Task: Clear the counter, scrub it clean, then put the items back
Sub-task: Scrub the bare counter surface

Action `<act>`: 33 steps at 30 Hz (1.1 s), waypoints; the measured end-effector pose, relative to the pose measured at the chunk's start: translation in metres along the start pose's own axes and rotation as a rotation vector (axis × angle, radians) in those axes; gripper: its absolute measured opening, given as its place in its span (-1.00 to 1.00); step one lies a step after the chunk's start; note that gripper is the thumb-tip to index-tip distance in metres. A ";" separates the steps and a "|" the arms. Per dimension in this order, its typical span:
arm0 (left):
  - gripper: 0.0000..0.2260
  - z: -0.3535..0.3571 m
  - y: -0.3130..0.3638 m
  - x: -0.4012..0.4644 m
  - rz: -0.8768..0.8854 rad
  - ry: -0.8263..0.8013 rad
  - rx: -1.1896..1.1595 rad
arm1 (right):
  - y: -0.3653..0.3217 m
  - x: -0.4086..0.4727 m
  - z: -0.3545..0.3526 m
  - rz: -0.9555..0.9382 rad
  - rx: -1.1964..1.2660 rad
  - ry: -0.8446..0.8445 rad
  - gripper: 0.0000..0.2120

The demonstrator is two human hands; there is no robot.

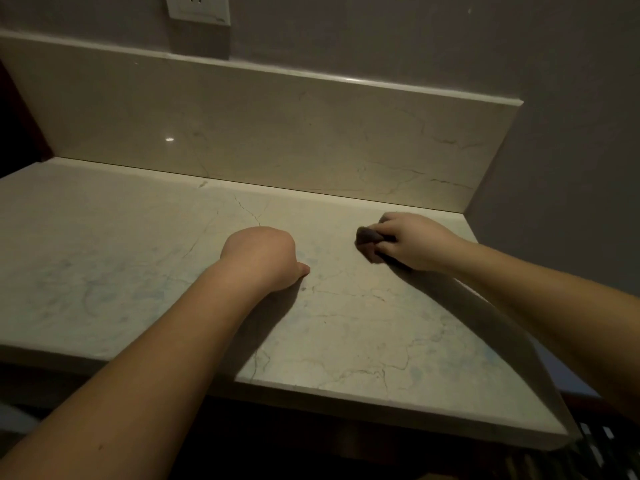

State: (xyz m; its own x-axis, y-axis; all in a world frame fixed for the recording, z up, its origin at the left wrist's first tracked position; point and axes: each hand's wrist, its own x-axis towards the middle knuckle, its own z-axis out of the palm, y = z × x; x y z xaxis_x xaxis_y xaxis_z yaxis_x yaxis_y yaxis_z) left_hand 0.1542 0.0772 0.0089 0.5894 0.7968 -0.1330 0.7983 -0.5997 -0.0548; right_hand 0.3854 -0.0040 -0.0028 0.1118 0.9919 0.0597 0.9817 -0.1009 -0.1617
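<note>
A dim kitchen corner is shown, its pale marble counter [346, 341] carrying none of its items, so the scrubbing stage is judged to be in hand. Nearest, the left hand [263, 258] is curled into a fist holding nothing and planted on the stone, probably as a brace. Farther right, a dark scrubbing pad [369, 244] is gripped by the right hand [412, 240] and pressed to the surface (near the backsplash [277, 133]). Beyond, a wall socket [197, 8] is seen; no writing can be read.
</note>
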 end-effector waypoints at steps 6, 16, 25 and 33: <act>-0.61 0.000 0.000 -0.003 -0.001 0.000 -0.013 | 0.015 0.070 0.008 0.184 -0.073 0.095 -0.80; -0.62 0.002 -0.003 -0.002 0.024 0.005 -0.007 | -0.033 -0.037 0.000 -0.145 -0.003 -0.047 -0.71; -0.61 0.000 -0.003 -0.002 0.014 -0.002 -0.026 | -0.021 0.030 0.012 0.109 -0.060 0.070 -0.81; -0.61 0.003 -0.007 -0.003 0.050 0.020 -0.009 | -0.068 -0.093 0.005 -0.131 0.050 -0.054 -0.69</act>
State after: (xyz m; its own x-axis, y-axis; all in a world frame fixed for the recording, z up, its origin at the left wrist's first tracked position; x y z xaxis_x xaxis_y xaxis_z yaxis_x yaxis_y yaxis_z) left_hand 0.1465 0.0790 0.0072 0.6306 0.7675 -0.1151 0.7692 -0.6379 -0.0393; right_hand 0.3076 -0.0892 -0.0021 -0.0264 0.9992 0.0304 0.9782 0.0321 -0.2050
